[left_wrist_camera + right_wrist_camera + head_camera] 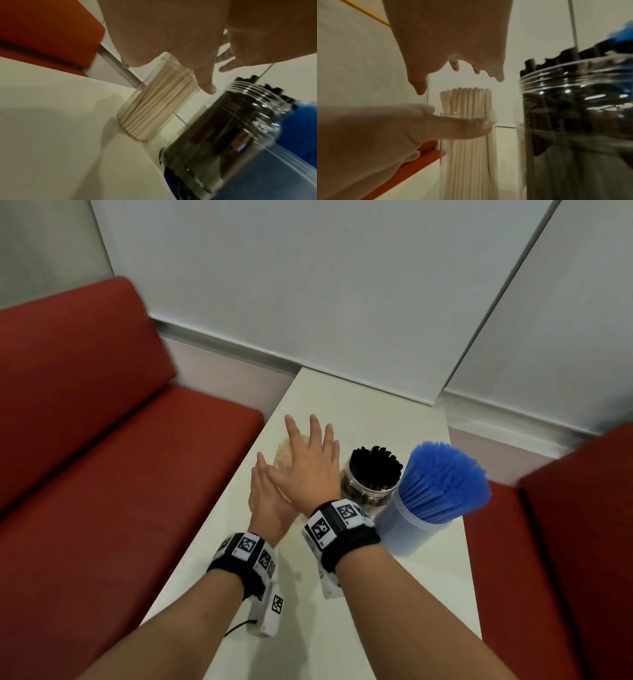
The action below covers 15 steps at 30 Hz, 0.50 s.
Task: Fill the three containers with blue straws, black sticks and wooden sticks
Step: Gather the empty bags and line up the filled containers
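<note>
A clear jar of wooden sticks (284, 454) (467, 155) (150, 108) stands near the table's left edge. My left hand (265, 477) holds it near the rim, its thumb (462, 129) lying across the front and the fingers on the far side. Just above the stick tops hovers my right hand (308, 450) (462, 56), flat with fingers spread and a small gap below. To the right stand a clear jar of black sticks (371, 477) (573, 121) and a tall container (407, 529) packed with blue straws (442, 474).
The white table (308, 628) is narrow and ends at a wall with pale blinds. Red benches run along its left (102, 440) and right (582, 542) sides. The three containers stand close together in a row.
</note>
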Motion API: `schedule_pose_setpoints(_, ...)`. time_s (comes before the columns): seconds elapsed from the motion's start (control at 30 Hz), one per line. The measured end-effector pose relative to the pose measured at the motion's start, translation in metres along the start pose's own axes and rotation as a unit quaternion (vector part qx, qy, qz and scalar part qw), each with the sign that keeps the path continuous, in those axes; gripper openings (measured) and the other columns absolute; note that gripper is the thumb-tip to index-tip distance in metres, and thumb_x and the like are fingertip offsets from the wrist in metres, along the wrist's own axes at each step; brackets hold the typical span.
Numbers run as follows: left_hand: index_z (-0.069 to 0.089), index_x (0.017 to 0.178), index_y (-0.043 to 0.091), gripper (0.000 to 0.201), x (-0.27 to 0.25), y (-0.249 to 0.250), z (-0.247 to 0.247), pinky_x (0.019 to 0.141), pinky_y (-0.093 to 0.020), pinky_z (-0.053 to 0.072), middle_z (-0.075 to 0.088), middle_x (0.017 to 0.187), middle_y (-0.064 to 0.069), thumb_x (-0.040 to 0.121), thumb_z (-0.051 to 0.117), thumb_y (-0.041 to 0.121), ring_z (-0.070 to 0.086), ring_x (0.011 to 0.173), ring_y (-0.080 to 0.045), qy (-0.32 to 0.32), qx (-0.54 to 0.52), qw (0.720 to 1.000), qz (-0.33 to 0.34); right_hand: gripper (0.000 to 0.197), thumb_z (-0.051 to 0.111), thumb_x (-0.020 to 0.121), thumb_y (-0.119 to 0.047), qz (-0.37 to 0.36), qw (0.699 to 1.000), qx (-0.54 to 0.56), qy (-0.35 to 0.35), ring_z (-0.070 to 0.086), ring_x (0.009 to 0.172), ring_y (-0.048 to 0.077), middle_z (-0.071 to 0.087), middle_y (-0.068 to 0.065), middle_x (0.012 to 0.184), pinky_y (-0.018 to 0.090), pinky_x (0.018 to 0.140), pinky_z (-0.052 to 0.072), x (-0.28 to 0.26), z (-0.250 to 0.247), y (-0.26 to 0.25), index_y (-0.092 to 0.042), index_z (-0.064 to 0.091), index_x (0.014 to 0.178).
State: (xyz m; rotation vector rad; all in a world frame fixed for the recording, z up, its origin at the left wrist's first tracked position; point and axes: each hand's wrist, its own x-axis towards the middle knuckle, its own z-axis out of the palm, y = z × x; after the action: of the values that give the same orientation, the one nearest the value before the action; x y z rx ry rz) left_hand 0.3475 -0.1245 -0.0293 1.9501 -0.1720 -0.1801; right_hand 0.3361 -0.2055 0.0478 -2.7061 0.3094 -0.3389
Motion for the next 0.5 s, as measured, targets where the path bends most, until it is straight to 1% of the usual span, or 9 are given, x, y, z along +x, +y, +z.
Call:
schedule_pose_setpoints(0.07,0.024,0.156,0.020,0.078,0.014,0.006,-0.005,0.118,-0.045,0.030,0.038,0.156,-0.011,0.094,0.061,0.048,0.041,0.141,-0.029,-0.054,-0.164,0.985,-0.020,0.075,0.045,0.089,-0.063,0.024,0.999,-0.023,-0.026,-0.003,0.153,0.037,0.009,0.005,0.167,0.061,0.121,0.008,0.013,0.014,-0.002,-0.043,0.017,0.155)
schedule_pose_setpoints(0.1,0.032,0.153,0.018,0.069,0.022,0.008,-0.003,0.116,-0.044,0.033,0.047,0.150,-0.011,0.098,0.047,0.056,0.047,0.137,-0.028,-0.048,-0.197,0.979,-0.003,0.067,0.043,0.091,-0.061,0.035,0.999,-0.025,-0.030,0.003,0.153,0.036,0.017,0.006,0.165,0.061,0.120,0.014,0.017,0.020,-0.002,-0.042,0.026,0.153)
schedule_pose_setpoints(0.13,0.041,0.148,0.016,0.063,0.027,0.009,-0.003,0.112,-0.040,0.039,0.055,0.143,-0.009,0.101,0.036,0.057,0.053,0.132,-0.024,-0.032,-0.217,0.975,0.037,0.058,0.043,0.092,-0.057,0.039,0.999,-0.027,-0.024,0.014,0.150,0.036,0.029,0.007,0.159,0.060,0.117,0.024,0.020,0.025,-0.002,-0.039,0.039,0.147)
schedule_pose_setpoints(0.2,0.055,0.130,0.016,0.049,0.035,0.012,0.001,0.093,-0.030,0.052,0.068,0.120,-0.005,0.105,0.028,0.048,0.066,0.110,-0.017,-0.020,-0.252,0.967,0.032,0.043,0.049,0.090,-0.051,0.028,0.998,-0.040,0.026,0.042,0.127,0.033,0.054,0.006,0.131,0.048,0.097,0.045,0.022,0.031,0.000,-0.029,0.062,0.125)
schedule_pose_setpoints(0.27,0.057,0.116,0.019,0.036,0.042,0.011,0.002,0.087,-0.029,0.049,0.066,0.104,-0.004,0.105,0.032,0.042,0.063,0.099,-0.017,-0.020,-0.269,0.963,0.013,0.032,0.054,0.089,-0.045,0.016,0.995,-0.054,0.083,0.052,0.101,0.032,0.061,0.006,0.107,0.038,0.077,0.045,0.023,0.035,0.003,-0.021,0.068,0.104)
schedule_pose_setpoints(0.33,0.055,0.112,0.020,0.028,0.046,0.009,0.002,0.083,-0.029,0.047,0.061,0.097,-0.005,0.102,0.038,0.041,0.059,0.095,-0.017,-0.039,-0.260,0.965,-0.016,0.025,0.055,0.091,-0.039,0.012,0.995,-0.062,0.082,0.052,0.096,0.032,0.061,0.005,0.101,0.036,0.074,0.037,0.026,0.035,0.006,-0.018,0.068,0.098)
schedule_pose_setpoints(0.4,0.055,0.106,0.020,0.024,0.048,0.009,0.001,0.069,-0.026,0.052,0.059,0.090,-0.004,0.099,0.045,0.040,0.062,0.082,-0.013,-0.084,-0.274,0.957,-0.048,0.021,0.053,0.092,-0.034,0.004,0.997,-0.058,0.045,0.050,0.099,0.030,0.058,0.002,0.102,0.037,0.076,0.033,0.033,0.027,0.006,-0.018,0.065,0.098)
schedule_pose_setpoints(0.47,0.054,0.117,0.021,0.035,0.055,-0.001,0.004,0.073,-0.027,0.057,0.063,0.107,-0.002,0.088,0.065,0.038,0.068,0.093,-0.011,-0.109,-0.273,0.955,-0.036,0.020,0.054,0.089,-0.035,0.003,0.999,-0.025,0.048,0.048,0.100,0.026,0.056,-0.002,0.100,0.038,0.080,0.033,0.036,0.012,0.002,-0.020,0.065,0.097)
schedule_pose_setpoints(0.5,0.050,0.126,0.027,0.060,0.056,-0.005,0.005,0.083,-0.030,0.057,0.063,0.119,0.000,0.075,0.079,0.036,0.066,0.106,-0.010,-0.107,-0.223,0.969,-0.002,0.020,0.055,0.087,-0.038,0.008,0.997,-0.005,0.070,0.048,0.101,0.024,0.055,-0.004,0.100,0.039,0.084,0.033,0.036,0.003,-0.001,-0.023,0.066,0.095)
